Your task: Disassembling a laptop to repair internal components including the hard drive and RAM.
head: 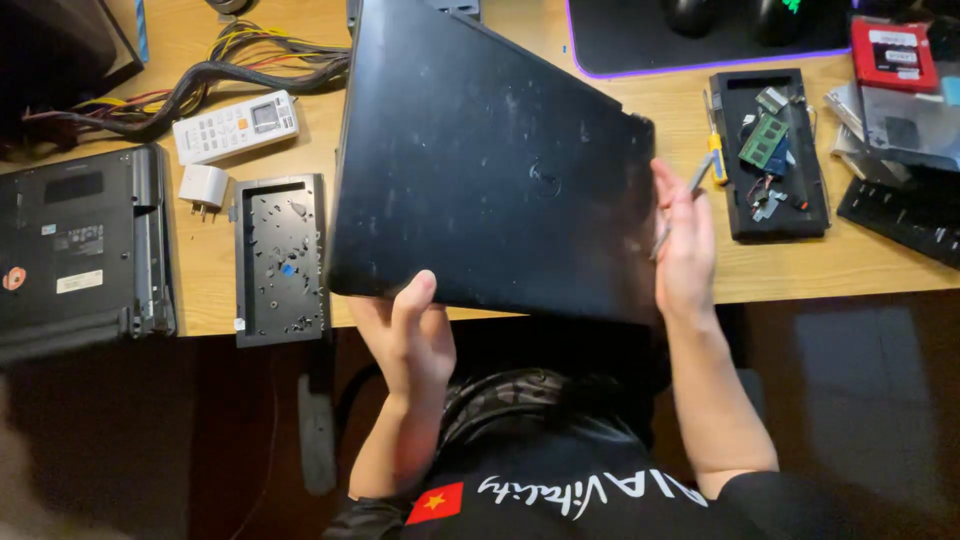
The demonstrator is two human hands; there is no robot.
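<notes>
I hold a large black laptop [490, 160], closed and tilted up off the wooden desk [780, 265], its scuffed outer shell facing me. My left hand [410, 340] grips its near bottom edge, thumb on top of the shell. My right hand [685, 250] presses against the laptop's right edge, and a thin grey tool [680, 205] is pinched between its fingers.
A black tray of screws [280, 260] lies left of the laptop, with a white plug adapter [204, 188], a white remote [237, 125] and a cable bundle [230, 65]. Another dark laptop [80, 250] sits far left. On the right are a parts tray [770, 155], a yellow screwdriver [715, 155] and a mouse pad [700, 40].
</notes>
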